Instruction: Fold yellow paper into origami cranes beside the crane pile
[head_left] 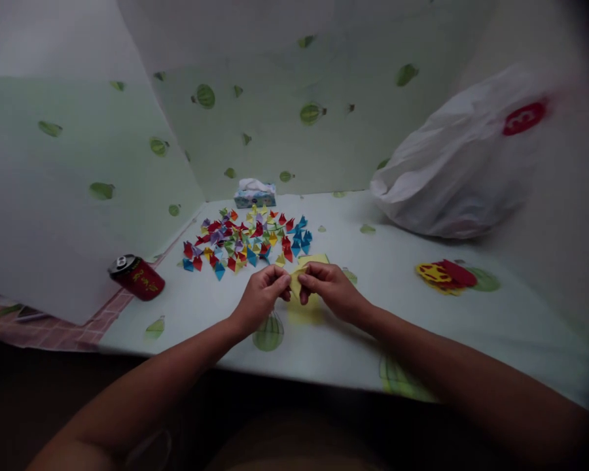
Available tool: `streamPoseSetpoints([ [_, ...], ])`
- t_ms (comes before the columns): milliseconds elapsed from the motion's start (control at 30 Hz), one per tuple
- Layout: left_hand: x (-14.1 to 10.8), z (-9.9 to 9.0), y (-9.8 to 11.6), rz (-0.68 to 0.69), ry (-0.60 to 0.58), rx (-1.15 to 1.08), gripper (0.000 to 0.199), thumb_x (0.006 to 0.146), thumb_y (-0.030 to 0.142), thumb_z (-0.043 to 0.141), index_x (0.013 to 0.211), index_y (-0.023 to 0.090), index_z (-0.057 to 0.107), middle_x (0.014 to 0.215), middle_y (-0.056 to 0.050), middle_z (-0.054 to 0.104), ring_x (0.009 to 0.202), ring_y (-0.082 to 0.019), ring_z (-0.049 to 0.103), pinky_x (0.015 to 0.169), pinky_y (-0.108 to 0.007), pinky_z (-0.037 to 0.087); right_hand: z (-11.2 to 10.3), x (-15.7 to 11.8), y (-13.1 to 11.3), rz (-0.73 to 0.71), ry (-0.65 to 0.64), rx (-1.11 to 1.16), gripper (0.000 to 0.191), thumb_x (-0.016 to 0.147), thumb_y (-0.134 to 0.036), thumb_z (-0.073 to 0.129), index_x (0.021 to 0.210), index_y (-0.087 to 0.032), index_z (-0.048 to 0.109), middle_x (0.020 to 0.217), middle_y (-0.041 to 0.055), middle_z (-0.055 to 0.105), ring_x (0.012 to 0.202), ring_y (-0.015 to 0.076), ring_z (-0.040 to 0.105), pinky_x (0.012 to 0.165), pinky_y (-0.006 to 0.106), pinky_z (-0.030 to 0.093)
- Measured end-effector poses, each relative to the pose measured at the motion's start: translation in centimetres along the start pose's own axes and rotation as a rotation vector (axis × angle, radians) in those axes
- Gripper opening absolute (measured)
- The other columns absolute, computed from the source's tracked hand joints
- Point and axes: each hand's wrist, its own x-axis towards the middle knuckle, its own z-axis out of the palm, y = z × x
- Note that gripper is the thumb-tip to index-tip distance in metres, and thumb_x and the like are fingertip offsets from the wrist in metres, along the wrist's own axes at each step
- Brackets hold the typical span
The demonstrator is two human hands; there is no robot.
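Observation:
Between my two hands is a small folded piece of yellow origami paper (296, 282), held just above the table. My left hand (265, 296) pinches its left side between thumb and fingers. The opposite side is gripped by my right hand (331, 289), thumb on top and fingers curled beneath. Below and behind the hands lie flat yellow paper sheets (307, 314), partly hidden by them. Just beyond, a spread of folded paper cranes (245, 239) in red, blue, yellow, green, purple and orange covers part of the table. The exact folds of the held paper are hard to make out.
A tissue box (255, 195) stands at the back. On the left is a red drink can (138, 278), tilted in view. A stuffed white plastic bag (451, 163) fills the back right, with red and yellow cut-out pieces (444, 276) in front of it. The table's front edge runs below my forearms.

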Motion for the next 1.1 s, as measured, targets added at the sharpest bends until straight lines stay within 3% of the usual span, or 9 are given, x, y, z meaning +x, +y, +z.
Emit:
streamPoseSetpoints([
  [233, 1.5, 0.6, 0.1, -0.138, -0.043, -0.310, 0.038, 0.072, 0.044, 0.083, 0.076, 0.014, 0.059, 0.065, 0.002, 0.060, 0.057, -0.008, 0.055, 0.060, -0.022, 0.045, -0.6, 0.7, -0.1, 0.038, -0.064, 0.302, 0.035, 0.076, -0.045, 0.084, 0.081, -0.016, 0.064, 0.073, 0.0008, 0.072, 0.061, 0.0115, 0.064, 0.065, 0.027, 0.052],
  [467, 2.5, 0.1, -0.6, -0.226, -0.127, -0.414, 0.038, 0.072, 0.042, 0.086, 0.077, 0.014, 0.061, 0.065, 0.002, 0.060, 0.057, -0.007, 0.053, 0.060, -0.021, 0.046, -0.9, 0.9, 0.1, 0.080, -0.073, 0.341, 0.030, 0.078, -0.040, 0.083, 0.085, -0.017, 0.066, 0.078, 0.0016, 0.074, 0.063, 0.0110, 0.065, 0.065, 0.026, 0.052],
  [800, 3.3, 0.2, -1.8, -0.281, -0.152, -0.495, 0.037, 0.072, 0.039, 0.087, 0.075, 0.015, 0.060, 0.063, 0.003, 0.060, 0.056, -0.007, 0.053, 0.058, -0.020, 0.045, -1.2, 1.2, 0.8, 0.115, -0.048, 0.337, 0.028, 0.080, -0.037, 0.083, 0.083, -0.016, 0.064, 0.078, 0.0021, 0.073, 0.061, 0.0097, 0.064, 0.063, 0.024, 0.052],
  [1100, 3.2, 0.1, -2.8, -0.319, -0.228, -0.568, 0.032, 0.077, 0.036, 0.084, 0.075, 0.013, 0.061, 0.062, 0.001, 0.060, 0.055, -0.008, 0.054, 0.058, -0.019, 0.046, -0.9, 1.0, 0.6, 0.161, -0.051, 0.373, 0.030, 0.079, -0.036, 0.083, 0.082, -0.017, 0.060, 0.071, -0.0001, 0.070, 0.061, 0.0103, 0.063, 0.062, 0.024, 0.053],
])
